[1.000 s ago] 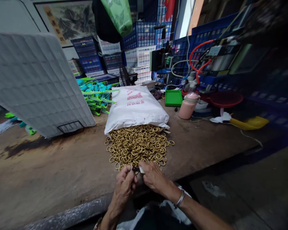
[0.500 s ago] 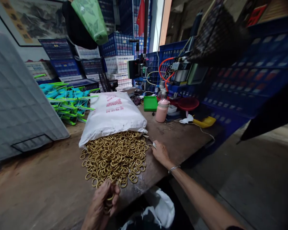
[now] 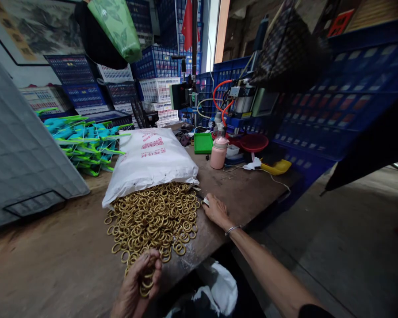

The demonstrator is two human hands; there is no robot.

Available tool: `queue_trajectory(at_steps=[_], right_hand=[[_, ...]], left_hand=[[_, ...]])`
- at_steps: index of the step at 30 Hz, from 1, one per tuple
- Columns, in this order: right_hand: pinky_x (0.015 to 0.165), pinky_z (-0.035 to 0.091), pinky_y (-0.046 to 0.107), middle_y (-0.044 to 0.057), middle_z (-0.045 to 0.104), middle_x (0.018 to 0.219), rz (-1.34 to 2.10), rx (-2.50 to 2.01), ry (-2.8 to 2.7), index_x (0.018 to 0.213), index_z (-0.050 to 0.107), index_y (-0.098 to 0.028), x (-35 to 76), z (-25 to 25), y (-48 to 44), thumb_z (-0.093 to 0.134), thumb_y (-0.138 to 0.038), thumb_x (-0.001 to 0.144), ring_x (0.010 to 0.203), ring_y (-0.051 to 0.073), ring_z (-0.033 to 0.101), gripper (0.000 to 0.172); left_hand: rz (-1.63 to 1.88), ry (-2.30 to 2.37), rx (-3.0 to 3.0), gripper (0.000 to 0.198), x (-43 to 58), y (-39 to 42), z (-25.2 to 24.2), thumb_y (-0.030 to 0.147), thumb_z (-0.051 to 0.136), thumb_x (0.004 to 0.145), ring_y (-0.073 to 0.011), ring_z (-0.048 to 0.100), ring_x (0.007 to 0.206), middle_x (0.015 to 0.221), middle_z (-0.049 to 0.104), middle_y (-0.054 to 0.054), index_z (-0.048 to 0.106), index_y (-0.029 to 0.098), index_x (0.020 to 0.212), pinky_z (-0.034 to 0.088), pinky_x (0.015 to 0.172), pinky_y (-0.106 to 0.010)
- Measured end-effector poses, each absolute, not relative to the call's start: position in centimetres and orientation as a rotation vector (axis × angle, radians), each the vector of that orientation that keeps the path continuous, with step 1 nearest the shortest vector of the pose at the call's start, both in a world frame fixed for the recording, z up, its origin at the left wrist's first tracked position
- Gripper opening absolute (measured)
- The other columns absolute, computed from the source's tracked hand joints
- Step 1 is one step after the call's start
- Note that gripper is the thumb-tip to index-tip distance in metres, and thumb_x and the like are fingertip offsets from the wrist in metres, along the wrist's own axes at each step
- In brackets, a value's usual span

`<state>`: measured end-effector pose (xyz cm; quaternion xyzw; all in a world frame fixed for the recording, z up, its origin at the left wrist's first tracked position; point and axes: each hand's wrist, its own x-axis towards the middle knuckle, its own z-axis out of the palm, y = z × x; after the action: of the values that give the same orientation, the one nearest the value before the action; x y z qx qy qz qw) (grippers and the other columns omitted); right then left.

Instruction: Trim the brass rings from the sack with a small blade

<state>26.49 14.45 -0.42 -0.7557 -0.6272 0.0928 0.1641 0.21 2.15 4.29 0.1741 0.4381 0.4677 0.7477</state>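
Note:
A heap of brass-coloured rings (image 3: 155, 216) spreads over the brown table, spilling from beneath the front edge of a white sack (image 3: 159, 165) with red print. At the near edge of the heap, my left hand (image 3: 134, 282) is cupped around several of these rings, which show between thumb and fingers. My right hand (image 3: 216, 211) rests low over the table at the heap's right side, close to the sack's corner. Its fingers are curled, and something white shows at the fingertips. What they hold, if anything, I cannot make out. A bracelet circles that wrist.
A pink bottle (image 3: 218, 153), a green tray (image 3: 203, 143), a red dish (image 3: 254, 142) and a yellow scoop (image 3: 276, 167) stand farther back. Teal and lime plastic pieces (image 3: 86, 139) lie left of the sack. A whitish panel (image 3: 26, 145) leans at far left. The table's edge (image 3: 262, 214) runs along the right.
The whole view has shifted slightly, so things sit farther left. My left hand has turned a little and shows more of its rings. My right hand stays by the heap's right side.

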Motion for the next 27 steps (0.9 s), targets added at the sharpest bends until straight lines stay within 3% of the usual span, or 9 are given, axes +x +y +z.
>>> queue_trajectory(at_steps=[5, 8, 14, 19, 24, 27], right_hand=[[0.057, 0.031, 0.020, 0.001, 0.059, 0.073, 0.370, -1.990, -1.867, 0.084, 0.050, -0.019, 24.7, 0.0, 11.3, 0.042, -0.015, 0.078, 0.067, 0.013, 0.055, 0.010], [0.060, 0.033, 0.019, -0.001, 0.057, 0.072, 0.545, -1.597, -1.923, 0.082, 0.051, -0.020, 22.0, 0.2, 8.5, 0.045, -0.012, 0.075, 0.066, 0.011, 0.052, 0.012], [0.063, 0.035, 0.020, -0.002, 0.055, 0.072, 0.748, -1.200, -1.911, 0.080, 0.052, -0.019, 16.5, 1.2, 4.8, 0.048, -0.009, 0.071, 0.067, 0.011, 0.049, 0.014], [0.063, 0.035, 0.020, -0.002, 0.054, 0.072, 0.935, -1.119, -1.914, 0.079, 0.052, -0.019, 14.4, 1.7, 3.6, 0.047, -0.020, 0.079, 0.067, 0.010, 0.048, 0.005], [0.057, 0.034, 0.019, -0.004, 0.047, 0.062, 1.189, -1.240, -1.778, 0.068, 0.048, -0.018, 13.9, 1.7, 3.0, 0.040, -0.036, 0.084, 0.060, 0.009, 0.043, 0.025], [0.053, 0.033, 0.020, -0.005, 0.044, 0.056, 1.422, -1.233, -1.676, 0.061, 0.046, -0.017, 13.9, 1.6, 2.8, 0.038, -0.038, 0.084, 0.054, 0.008, 0.040, 0.032]], left_hand=[[1.036, 0.888, 0.369, 0.020, 0.4, 2.1, 3.3, 0.027, 0.070, 0.065, -0.0062, 0.049, 0.053, 0.069, 0.056, 0.000, 0.057, 0.014, 0.070, 0.033, 0.039, -0.013], [1.006, 0.964, 0.461, 0.025, 1.1, 2.1, 2.7, 0.034, 0.069, 0.065, -0.0053, 0.044, 0.047, 0.061, 0.053, 0.001, 0.054, 0.014, 0.068, 0.031, 0.037, -0.014], [1.051, 1.207, 0.726, 0.035, 1.9, 1.0, 2.0, 0.049, 0.061, 0.067, -0.0048, 0.035, 0.037, 0.051, 0.046, 0.007, 0.053, 0.018, 0.080, 0.025, 0.033, -0.014], [1.032, 1.263, 0.871, 0.031, 1.3, -0.4, 2.5, 0.047, 0.056, 0.072, -0.0046, 0.029, 0.036, 0.044, 0.038, 0.009, 0.053, 0.016, 0.067, 0.023, 0.038, -0.016], [1.201, 1.377, 1.114, 0.024, 1.1, -1.0, 2.3, 0.038, 0.059, 0.071, -0.0118, 0.046, 0.055, 0.058, 0.054, 0.001, 0.059, 0.015, 0.063, 0.037, 0.055, -0.021], [1.201, 1.377, 1.234, 0.023, 1.2, -1.2, 2.0, 0.036, 0.056, 0.075, -0.0145, 0.050, 0.062, 0.062, 0.057, -0.001, 0.061, 0.016, 0.064, 0.039, 0.062, -0.023]])
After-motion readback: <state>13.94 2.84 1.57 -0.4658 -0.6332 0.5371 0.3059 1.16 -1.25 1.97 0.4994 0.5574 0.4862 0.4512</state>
